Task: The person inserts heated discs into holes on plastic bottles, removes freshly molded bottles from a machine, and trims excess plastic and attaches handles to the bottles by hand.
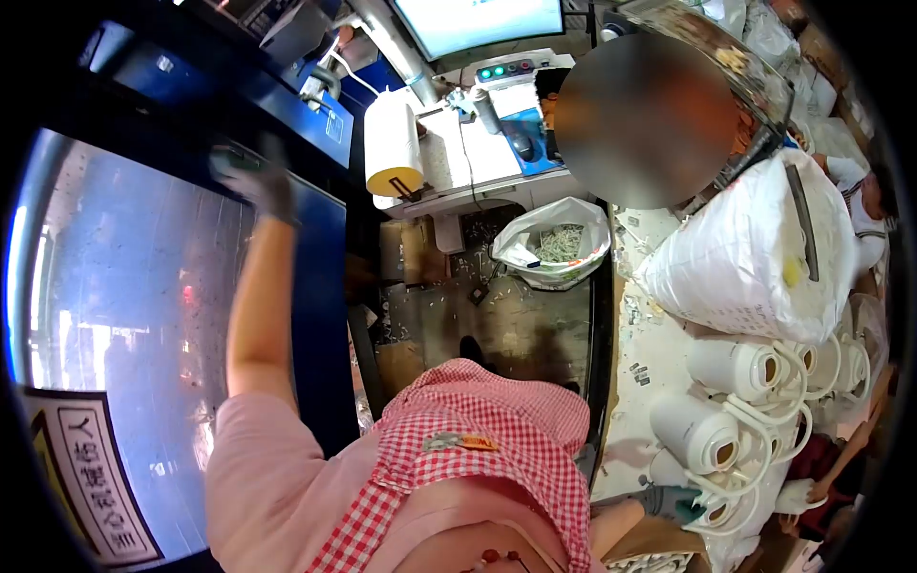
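My left hand (pixel 260 183), in a grey glove with greenish fingertips, is raised at the edge of a blue machine door (pixel 315 286) with a large window. Motion smears its fingers, so I cannot tell their grip. On the right, my right hand (pixel 669 503), in a grey glove with green fingertips, closes on a white plastic kettle-like housing (pixel 714 511) with a loop handle. More white housings of this kind (pixel 695 435) lie beside it on the worktable, their round openings facing right.
An open white bag (pixel 554 246) of small plastic scraps stands on the littered floor. A big white sack (pixel 764 244) rests on the worktable (pixel 626 382). A carton (pixel 659 544) sits below my right hand. A desk (pixel 439 153) holds a paper roll (pixel 392 143) and mouse (pixel 519 145). Other people are at right.
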Motion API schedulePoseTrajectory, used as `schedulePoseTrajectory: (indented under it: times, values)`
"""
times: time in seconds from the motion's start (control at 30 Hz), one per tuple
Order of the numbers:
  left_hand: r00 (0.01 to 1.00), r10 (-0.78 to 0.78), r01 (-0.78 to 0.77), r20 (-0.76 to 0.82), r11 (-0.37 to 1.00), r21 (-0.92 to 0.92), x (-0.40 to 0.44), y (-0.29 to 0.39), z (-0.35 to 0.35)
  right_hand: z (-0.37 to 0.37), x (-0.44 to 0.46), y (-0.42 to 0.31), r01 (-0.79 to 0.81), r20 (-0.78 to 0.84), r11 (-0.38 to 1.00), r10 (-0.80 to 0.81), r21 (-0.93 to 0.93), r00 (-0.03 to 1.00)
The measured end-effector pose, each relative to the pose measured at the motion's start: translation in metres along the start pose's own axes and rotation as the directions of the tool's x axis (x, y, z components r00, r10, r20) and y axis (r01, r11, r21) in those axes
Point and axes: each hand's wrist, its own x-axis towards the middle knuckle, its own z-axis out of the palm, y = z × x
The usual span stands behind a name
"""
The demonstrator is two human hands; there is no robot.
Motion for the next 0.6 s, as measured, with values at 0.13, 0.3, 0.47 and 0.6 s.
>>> schedulePoseTrajectory:
  times: [0.13,0.3,0.47,0.6]
  values:
    - [0.926,-0.176,0.222,-0.334,0.97,0.104,0.118,-0.049,-0.008,0.048,-0.086,-0.041,-0.163,0.523,0.875,-0.116,0.456,0.844]
    - [0.772,-0.482,0.621,0.415,0.431,-0.654,0.15,-0.08,-0.024,0.057,-0.229,-0.261,-0.436,0.802,0.748,-0.208,0.499,0.561]
    - [0.7,-0.604,0.675,0.38,0.386,-0.629,0.134,-0.057,-0.043,0.086,-0.316,-0.352,-0.416,0.825,0.748,-0.565,0.517,0.01]
    - [0.72,-0.542,0.672,0.433,0.391,-0.628,0.111,-0.027,-0.099,0.111,-0.403,-0.404,-0.349,0.694,0.842,-0.538,0.412,-0.478]
